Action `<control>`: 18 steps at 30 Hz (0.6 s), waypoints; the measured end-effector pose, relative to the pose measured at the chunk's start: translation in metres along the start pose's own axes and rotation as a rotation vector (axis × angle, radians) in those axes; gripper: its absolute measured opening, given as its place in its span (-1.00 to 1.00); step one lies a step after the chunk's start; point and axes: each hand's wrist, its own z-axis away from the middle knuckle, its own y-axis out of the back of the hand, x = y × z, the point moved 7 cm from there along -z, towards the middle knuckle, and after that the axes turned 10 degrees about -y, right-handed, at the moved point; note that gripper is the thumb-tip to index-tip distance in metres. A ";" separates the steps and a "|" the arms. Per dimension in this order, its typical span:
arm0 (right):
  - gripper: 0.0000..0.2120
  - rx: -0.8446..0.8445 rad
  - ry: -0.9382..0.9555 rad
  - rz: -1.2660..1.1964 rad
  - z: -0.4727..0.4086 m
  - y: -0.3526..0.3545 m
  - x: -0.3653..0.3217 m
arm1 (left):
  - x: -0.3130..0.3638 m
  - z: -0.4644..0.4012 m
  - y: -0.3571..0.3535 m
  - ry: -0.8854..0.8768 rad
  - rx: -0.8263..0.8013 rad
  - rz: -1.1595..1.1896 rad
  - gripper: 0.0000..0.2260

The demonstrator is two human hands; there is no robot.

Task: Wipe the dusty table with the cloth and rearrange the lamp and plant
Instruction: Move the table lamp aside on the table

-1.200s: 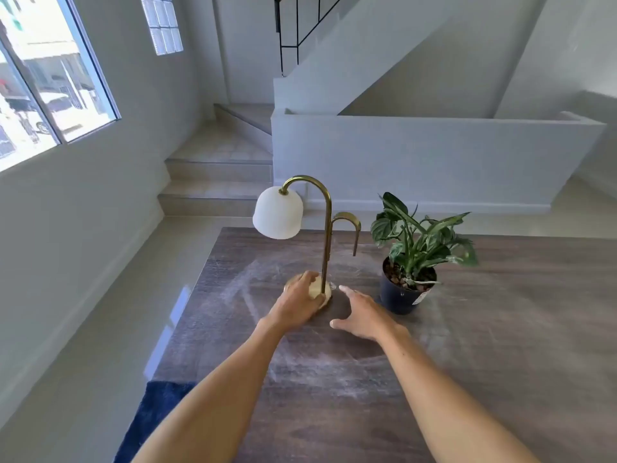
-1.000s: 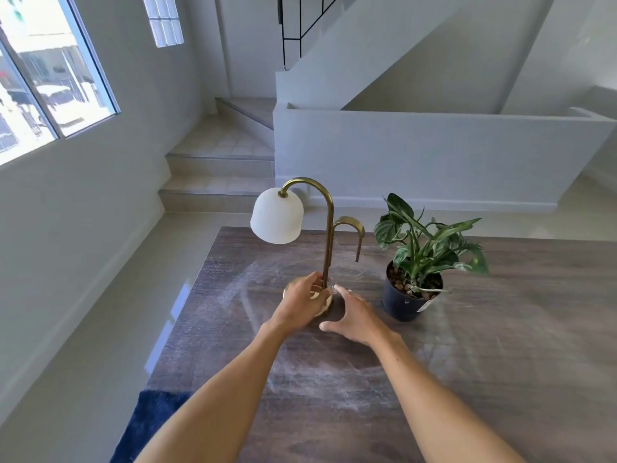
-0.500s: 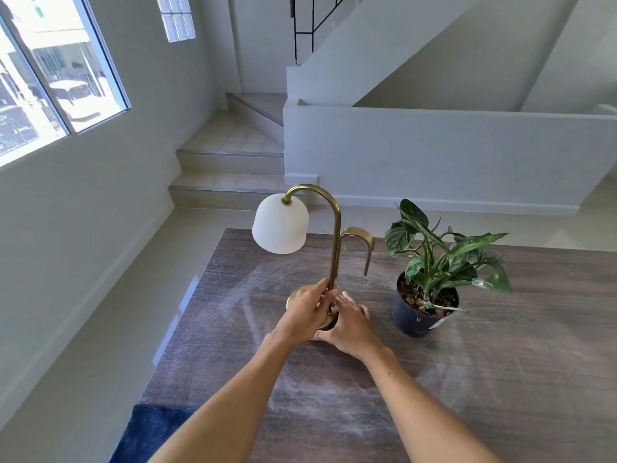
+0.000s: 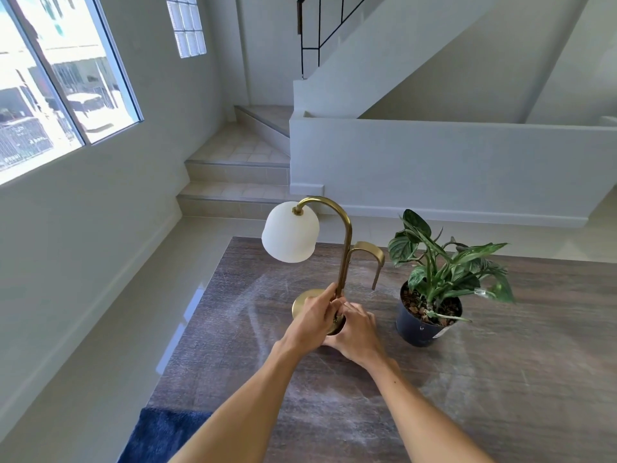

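We see a brass-gold lamp [image 4: 344, 259] with a milky white shade [image 4: 289, 232] near the far edge of a grey-brown woodgrain table [image 4: 500, 379], its surface streaked with pale dust in arcs. Beside it, we note a plant [image 4: 444, 269] of dark green leaves veined and mottled in lighter green, in a navy pot [image 4: 417, 329] bearing a white label. At the table's near left corner lies a deep blue rug [image 4: 160, 436]. Walls [image 4: 434, 162] are off-white; steps [image 4: 233, 175] are beige tile.
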 end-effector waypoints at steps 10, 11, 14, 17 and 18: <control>-0.36 -0.017 0.013 -0.009 0.001 0.022 -0.019 | 0.009 -0.011 0.023 0.016 0.014 0.050 -0.88; -0.36 -0.021 0.011 -0.016 0.000 0.023 -0.020 | 0.009 -0.012 0.025 0.030 0.028 0.070 -0.89; -0.32 -0.051 0.001 -0.034 -0.002 0.024 -0.026 | 0.010 -0.013 0.036 0.065 0.073 0.119 -0.89; -0.30 -0.053 0.005 -0.054 -0.008 0.020 -0.034 | 0.007 -0.014 0.045 0.091 0.079 0.145 -0.89; -0.30 -0.049 0.010 -0.063 -0.010 0.018 -0.037 | 0.006 -0.014 0.048 0.096 0.077 0.144 -0.89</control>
